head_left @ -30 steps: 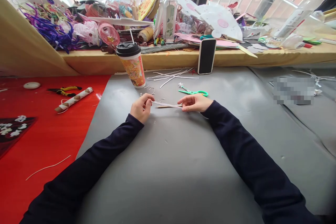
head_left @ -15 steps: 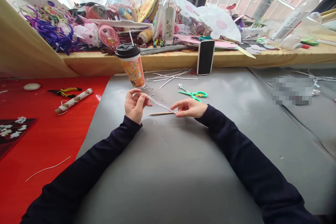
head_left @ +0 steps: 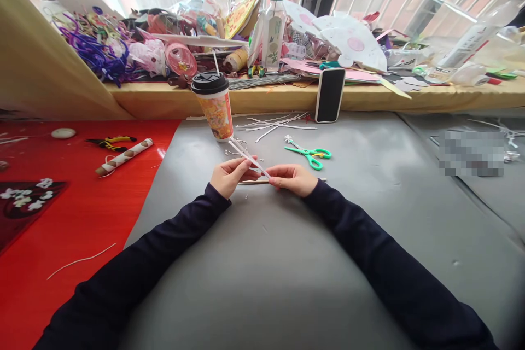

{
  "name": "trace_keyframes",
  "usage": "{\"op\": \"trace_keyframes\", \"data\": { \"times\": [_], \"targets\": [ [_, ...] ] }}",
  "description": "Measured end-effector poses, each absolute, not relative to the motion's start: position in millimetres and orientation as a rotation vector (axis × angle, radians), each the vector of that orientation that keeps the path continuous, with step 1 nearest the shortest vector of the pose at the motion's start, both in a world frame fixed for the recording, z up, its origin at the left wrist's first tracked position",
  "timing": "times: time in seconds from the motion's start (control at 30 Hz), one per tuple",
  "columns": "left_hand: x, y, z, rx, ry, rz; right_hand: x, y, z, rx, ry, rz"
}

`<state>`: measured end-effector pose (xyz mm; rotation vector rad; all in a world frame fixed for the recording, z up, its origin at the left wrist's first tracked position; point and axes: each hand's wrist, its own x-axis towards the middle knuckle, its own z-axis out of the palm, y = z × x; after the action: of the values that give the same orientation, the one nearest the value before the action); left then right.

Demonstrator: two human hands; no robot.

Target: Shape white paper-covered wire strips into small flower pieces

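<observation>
A thin white strip [head_left: 240, 149] slants between my two hands above the grey mat. My left hand [head_left: 230, 176] pinches it partway along, and its far end sticks out toward the cup. At the near end, my right hand [head_left: 294, 179] grips the strip between thumb and fingertips. Beneath my hands lies a thin wooden stick [head_left: 251, 182], partly hidden by them. Green-handled scissors [head_left: 314, 156] rest just beyond my right hand. Small white wire-like bits [head_left: 238, 147] lie past my left hand.
A paper cup [head_left: 215, 112] with a straw and a phone [head_left: 330, 95] stand at the back. White strips [head_left: 279, 123] lie between them. Left, on red, are pliers [head_left: 110, 143] and a wrapped roll [head_left: 125, 157]. Craft materials crowd the sill [head_left: 262, 97].
My left hand has slid along the strip toward my right hand, so the strip's far end now shows beyond it. The view has shifted slightly.
</observation>
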<state>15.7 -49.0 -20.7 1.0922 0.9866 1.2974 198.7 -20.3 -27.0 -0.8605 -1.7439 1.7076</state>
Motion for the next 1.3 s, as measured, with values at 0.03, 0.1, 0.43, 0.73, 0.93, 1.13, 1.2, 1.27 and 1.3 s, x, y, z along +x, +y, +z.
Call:
{"op": "trace_keyframes", "data": {
  "times": [0.03,0.1,0.43,0.73,0.93,1.13,1.2,1.27,1.3],
  "targets": [
    [15.7,-49.5,-20.2,1.127,1.032,1.322,198.2,-20.8,-27.2,-0.875,-1.763,1.685],
    [15.4,-50.3,-19.4,1.212,1.116,1.393,198.0,-20.9,-28.0,-0.920,-1.787,1.628],
    [19.0,-52.2,-15.1,1.331,1.170,1.625,195.6,-20.9,-30.0,-1.012,-1.771,1.588],
    [15.5,-48.8,-20.2,1.259,1.136,1.600,194.6,-20.7,-31.9,-1.022,-1.764,1.588],
    [8.6,-39.7,-23.4,1.075,1.085,1.570,194.6,-23.1,-30.6,-1.051,-1.826,1.532],
    [3.2,-32.6,-26.8,0.967,1.147,1.450,193.8,-23.3,-30.3,-1.094,-1.822,1.463],
    [2.0,-30.5,-27.3,0.882,1.113,1.381,193.7,-23.0,-30.4,-1.119,-1.810,1.428],
    [1.2,-29.3,-26.9,0.818,1.085,1.354,193.6,-23.1,-30.1,-1.123,-1.803,1.412],
    [1.0,-29.0,-26.5,0.802,1.081,1.357,193.6,-23.4,-29.9,-1.118,-1.804,1.410]
  ]
}}
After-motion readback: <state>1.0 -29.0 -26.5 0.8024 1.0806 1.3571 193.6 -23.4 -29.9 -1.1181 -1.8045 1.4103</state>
